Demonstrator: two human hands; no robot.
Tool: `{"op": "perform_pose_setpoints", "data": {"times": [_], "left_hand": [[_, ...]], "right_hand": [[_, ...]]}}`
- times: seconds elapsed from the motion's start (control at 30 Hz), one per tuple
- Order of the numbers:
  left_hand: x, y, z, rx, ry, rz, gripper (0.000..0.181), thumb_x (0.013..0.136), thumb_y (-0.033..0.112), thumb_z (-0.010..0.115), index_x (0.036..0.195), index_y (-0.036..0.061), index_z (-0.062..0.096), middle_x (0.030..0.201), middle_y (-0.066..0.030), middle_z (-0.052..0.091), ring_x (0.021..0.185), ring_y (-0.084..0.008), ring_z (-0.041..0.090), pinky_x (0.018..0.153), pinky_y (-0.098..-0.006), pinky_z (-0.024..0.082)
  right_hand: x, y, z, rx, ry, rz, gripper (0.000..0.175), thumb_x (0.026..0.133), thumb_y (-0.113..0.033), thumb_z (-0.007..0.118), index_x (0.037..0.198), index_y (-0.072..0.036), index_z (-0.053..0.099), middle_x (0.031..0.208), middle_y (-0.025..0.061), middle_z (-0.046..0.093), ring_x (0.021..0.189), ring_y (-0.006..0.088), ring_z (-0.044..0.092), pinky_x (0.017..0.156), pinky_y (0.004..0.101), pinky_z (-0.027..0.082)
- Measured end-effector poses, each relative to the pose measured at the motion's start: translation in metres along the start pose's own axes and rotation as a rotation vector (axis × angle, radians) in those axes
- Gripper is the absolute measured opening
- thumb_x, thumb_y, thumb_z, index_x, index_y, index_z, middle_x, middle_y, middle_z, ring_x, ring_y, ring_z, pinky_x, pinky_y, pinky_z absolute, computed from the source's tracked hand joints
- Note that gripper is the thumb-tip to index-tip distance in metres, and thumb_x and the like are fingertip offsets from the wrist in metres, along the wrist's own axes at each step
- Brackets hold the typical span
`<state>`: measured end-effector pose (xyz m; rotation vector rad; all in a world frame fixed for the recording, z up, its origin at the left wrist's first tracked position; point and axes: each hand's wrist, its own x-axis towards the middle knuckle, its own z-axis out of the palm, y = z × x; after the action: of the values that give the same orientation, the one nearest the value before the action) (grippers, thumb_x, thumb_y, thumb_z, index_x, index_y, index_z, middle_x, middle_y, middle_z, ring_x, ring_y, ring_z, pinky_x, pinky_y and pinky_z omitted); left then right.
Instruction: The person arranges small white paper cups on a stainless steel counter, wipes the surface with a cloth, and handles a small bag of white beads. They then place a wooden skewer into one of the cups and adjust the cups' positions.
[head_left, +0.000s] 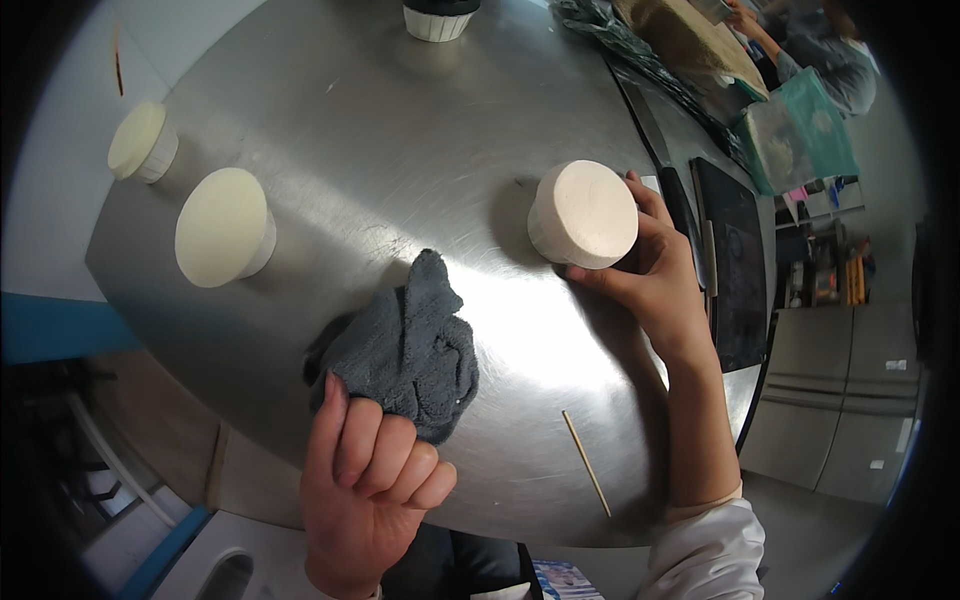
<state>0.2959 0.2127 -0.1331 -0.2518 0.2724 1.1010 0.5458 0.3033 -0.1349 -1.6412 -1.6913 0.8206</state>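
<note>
My right hand (660, 274) grips a white paper baking cup with a smooth, flat pale pink top (589, 214), thumb at its near side and fingers behind. The cup is tilted a little on the steel table. My left hand (379, 480) is curled palm up at the table's near edge, with nothing visible in the fingers. A crumpled dark grey cloth (409, 360) lies just beyond it; the thumb overlaps the cloth, and whether they touch I cannot tell. To the left stand two cups with smooth cream tops, one nearer (223, 227) and one farther (142, 142).
A thin wooden stick (586, 463) lies at the near right of the steel table (465, 135). Along the right side are a black-handled knife (679, 217) and a flat black device (727, 262). A dark-topped cup (439, 22) stands far off. Another person's hand (742, 21) shows beyond.
</note>
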Motion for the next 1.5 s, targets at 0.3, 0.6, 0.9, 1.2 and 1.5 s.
{"op": "perform_pose_setpoints", "data": {"times": [0.3, 0.6, 0.9, 1.2, 1.5], "left_hand": [[0.003, -0.003, -0.010, 0.019, -0.125, 0.013, 0.054, 0.101, 0.045, 0.008, 0.063, 0.0153, 0.032, 0.055, 0.0017, 0.028, 0.049, -0.0127, 0.022, 0.052, -0.0289, 0.024], [0.005, -0.004, -0.008, -0.071, -0.112, 0.018, 0.057, 0.101, 0.046, 0.006, 0.062, 0.0148, 0.034, 0.054, 0.0014, 0.030, 0.048, -0.0124, 0.023, 0.052, -0.0286, 0.025], [0.003, -0.001, -0.007, -0.145, -0.076, -0.037, 0.060, 0.100, 0.049, 0.006, 0.059, 0.0147, 0.033, 0.052, 0.0012, 0.029, 0.046, -0.0129, 0.022, 0.051, -0.0284, 0.026], [0.003, 0.001, -0.009, -0.139, -0.075, -0.055, 0.060, 0.100, 0.049, 0.005, 0.058, 0.0153, 0.033, 0.051, 0.0020, 0.030, 0.046, -0.0124, 0.023, 0.051, -0.0283, 0.026], [0.001, 0.001, -0.011, -0.162, -0.081, -0.056, 0.061, 0.099, 0.050, 0.005, 0.059, 0.0153, 0.034, 0.051, 0.0022, 0.030, 0.046, -0.0123, 0.023, 0.051, -0.0284, 0.026]], "right_hand": [[-0.005, 0.003, -0.002, 0.014, 0.130, 0.069, 0.061, 0.060, -0.022, 0.083, 0.115, -0.002, 0.063, 0.133, 0.0148, 0.044, 0.137, 0.0344, 0.026, 0.111, 0.0468, 0.023], [-0.014, -0.008, 0.019, -0.241, 0.221, 0.023, 0.054, 0.062, -0.032, 0.084, 0.105, -0.003, 0.068, 0.135, 0.0173, 0.040, 0.137, 0.0379, 0.024, 0.108, 0.0516, 0.026], [-0.013, 0.002, 0.006, -0.244, 0.295, 0.097, 0.058, 0.068, -0.031, 0.080, 0.114, -0.002, 0.064, 0.138, 0.0178, 0.039, 0.138, 0.0355, 0.022, 0.109, 0.0522, 0.026], [-0.001, -0.001, 0.013, -0.136, 0.262, 0.087, 0.057, 0.065, -0.034, 0.083, 0.110, -0.003, 0.066, 0.137, 0.0181, 0.039, 0.138, 0.0354, 0.023, 0.109, 0.0485, 0.024], [-0.011, -0.004, 0.014, -0.150, 0.214, 0.070, 0.054, 0.064, -0.032, 0.083, 0.108, -0.005, 0.067, 0.137, 0.0171, 0.040, 0.138, 0.0361, 0.024, 0.110, 0.0510, 0.023]]}}
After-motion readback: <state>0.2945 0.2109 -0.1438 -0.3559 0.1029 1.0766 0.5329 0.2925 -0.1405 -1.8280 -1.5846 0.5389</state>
